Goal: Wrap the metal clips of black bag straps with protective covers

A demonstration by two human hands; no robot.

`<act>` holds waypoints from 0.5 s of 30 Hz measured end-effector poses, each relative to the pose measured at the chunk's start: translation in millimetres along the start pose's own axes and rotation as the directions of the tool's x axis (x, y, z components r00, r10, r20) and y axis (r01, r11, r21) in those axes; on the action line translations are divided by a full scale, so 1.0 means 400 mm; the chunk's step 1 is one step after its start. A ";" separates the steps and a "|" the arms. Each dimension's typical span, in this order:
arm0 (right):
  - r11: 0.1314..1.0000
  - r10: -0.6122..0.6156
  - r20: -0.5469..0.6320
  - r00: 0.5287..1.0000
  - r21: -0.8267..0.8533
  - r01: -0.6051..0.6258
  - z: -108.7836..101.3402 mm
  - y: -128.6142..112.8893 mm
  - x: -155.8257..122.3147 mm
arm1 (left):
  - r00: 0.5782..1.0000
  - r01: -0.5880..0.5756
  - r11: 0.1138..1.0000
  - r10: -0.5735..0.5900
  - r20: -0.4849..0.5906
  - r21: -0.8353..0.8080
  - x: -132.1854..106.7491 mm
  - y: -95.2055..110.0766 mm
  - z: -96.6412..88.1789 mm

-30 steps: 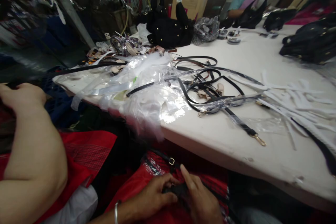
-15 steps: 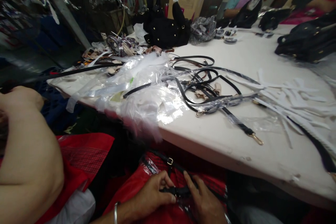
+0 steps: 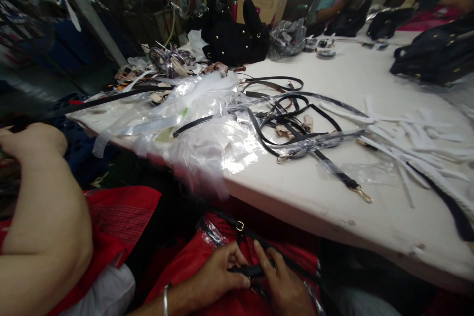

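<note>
In my lap, over red cloth, lies a black strap [image 3: 253, 270] with a gold buckle [image 3: 240, 226] on its upper stretch. My left hand [image 3: 218, 271], with a metal bangle at the wrist, pinches the strap between thumb and fingers. From the other side my right hand [image 3: 283, 279] grips the same strap, its index finger reaching along it. Clear plastic film shines around the strap near both hands. The ends of the strap run out of sight under my hands and into the dark below the table.
Above my lap stands a white table [image 3: 274, 197] bearing crumpled clear plastic [image 3: 207, 143], tangled black straps [image 3: 292, 128] with gold clasps, and white strips [image 3: 418, 133]. Black bags [image 3: 235, 42] stand farther back. At my left is another person's bare arm [image 3: 52, 217]; more people work across the table.
My hands stay on the strap with only slight finger movement. The neighbour's arm at the left has shifted a little to the right. Across the table, a person has leaned or moved slightly.
</note>
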State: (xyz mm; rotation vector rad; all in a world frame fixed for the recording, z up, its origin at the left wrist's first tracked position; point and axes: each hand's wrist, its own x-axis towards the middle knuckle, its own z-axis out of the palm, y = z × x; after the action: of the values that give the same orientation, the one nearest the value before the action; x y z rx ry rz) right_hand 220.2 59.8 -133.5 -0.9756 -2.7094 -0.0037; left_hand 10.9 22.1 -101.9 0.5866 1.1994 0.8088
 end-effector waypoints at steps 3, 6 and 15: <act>0.999 -0.023 -0.033 0.999 -0.050 0.022 -0.015 -0.003 0.010 | 1.000 -0.005 1.000 0.005 0.014 0.020 -0.005 0.006 0.005; 0.996 -0.024 -0.070 0.997 -0.091 0.018 -0.024 -0.010 0.021 | 1.000 -0.005 0.999 0.005 0.004 0.040 -0.008 0.011 0.011; 0.984 -0.116 0.035 0.993 -0.129 0.120 -0.020 -0.018 0.012 | 0.999 -0.009 0.994 0.014 -0.044 0.109 -0.012 0.010 0.023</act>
State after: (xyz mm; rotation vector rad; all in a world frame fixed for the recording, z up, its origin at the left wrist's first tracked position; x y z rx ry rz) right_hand 214.3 56.5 -124.2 -0.8534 -2.8181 -0.1948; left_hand 18.2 20.7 -93.4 0.6680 1.2886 0.7730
